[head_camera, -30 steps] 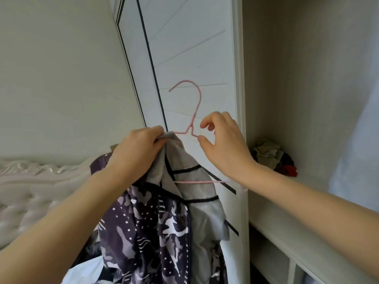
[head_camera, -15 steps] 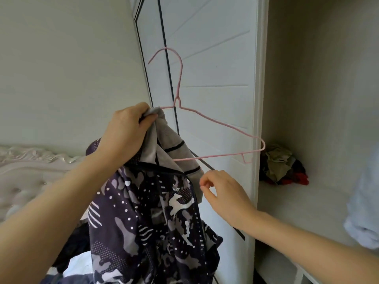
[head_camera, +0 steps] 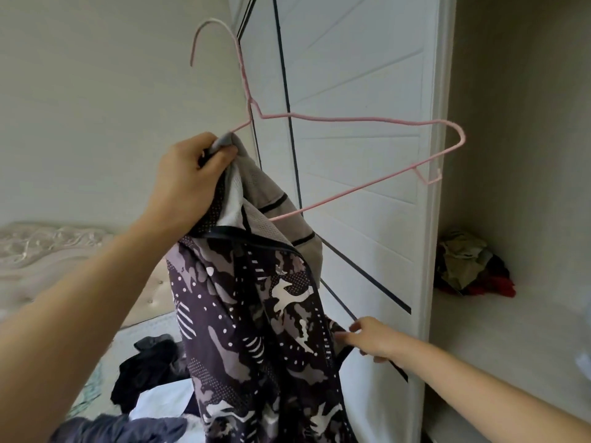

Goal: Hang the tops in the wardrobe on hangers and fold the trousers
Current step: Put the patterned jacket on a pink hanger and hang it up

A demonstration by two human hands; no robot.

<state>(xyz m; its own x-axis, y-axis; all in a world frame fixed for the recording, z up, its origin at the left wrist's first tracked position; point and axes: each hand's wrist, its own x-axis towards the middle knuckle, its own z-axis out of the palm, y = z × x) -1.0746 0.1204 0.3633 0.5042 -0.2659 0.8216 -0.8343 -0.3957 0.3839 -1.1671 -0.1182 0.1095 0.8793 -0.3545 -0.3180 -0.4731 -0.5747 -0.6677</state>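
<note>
- Item: patterned top point(head_camera: 256, 314), purple-grey camouflage print with a grey mesh lining. It hangs in mid-air in front of the wardrobe door point(head_camera: 367, 75), above the near edge of the bed point(head_camera: 48, 257).
- Item: pink wire hanger point(head_camera: 351, 118). Its left arm is inside the top's shoulder. Its right arm is bare and juts toward the wardrobe opening, with the hook up.
- Left hand point(head_camera: 188, 183): your fingers point(head_camera: 220, 155) are curled tight round the bunched collar, and appear to clamp the hanger's left arm with it.
- Right hand point(head_camera: 371, 342): low, at the top's front edge. Your fingers point(head_camera: 343, 337) are nearly straight, with the tips touching the cloth; no grip shows.
- Step in hand, as judged: seating the second shoulder on the hanger.
- Method: take the loose front edge, lift it to the bare arm and slide the shoulder seam over its tip. Keep your left grip firm so the seated side does not slip off, and level the hanger before hooking it.
- Also present: a heap of clothes point(head_camera: 470, 266) on the wardrobe shelf at far right, and dark garments point(head_camera: 150, 366) on the bed.
</note>
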